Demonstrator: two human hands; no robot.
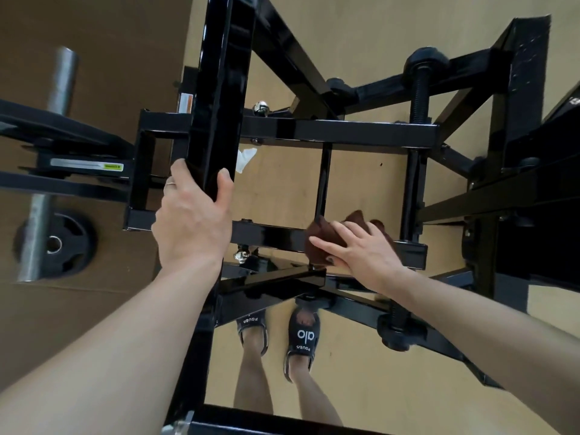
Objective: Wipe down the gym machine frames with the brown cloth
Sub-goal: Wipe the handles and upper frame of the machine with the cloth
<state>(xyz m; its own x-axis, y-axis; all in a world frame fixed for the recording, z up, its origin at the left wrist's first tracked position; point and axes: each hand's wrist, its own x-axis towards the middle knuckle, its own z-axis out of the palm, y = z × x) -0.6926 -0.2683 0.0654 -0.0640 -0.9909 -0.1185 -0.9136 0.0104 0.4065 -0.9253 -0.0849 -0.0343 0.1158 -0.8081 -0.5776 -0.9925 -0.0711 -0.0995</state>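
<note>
I look straight down through a glossy black gym machine frame (339,131). My left hand (193,219) grips the end of a thick black upright beam (221,89), thumb on its right face and fingers round its left. My right hand (361,251) lies on the brown cloth (320,237) with fingers spread straight, pressing it onto the nearer horizontal crossbar (273,235). The cloth bunches up beyond my fingers and drapes over the bar's front edge.
A steel weight bar (62,76) and a black weight plate (56,244) sit at the left on brown matting. A white scrap (244,158) lies on the tan floor. Threaded black adjusters (422,80) stand at right. My sandalled feet (301,337) are below the frame.
</note>
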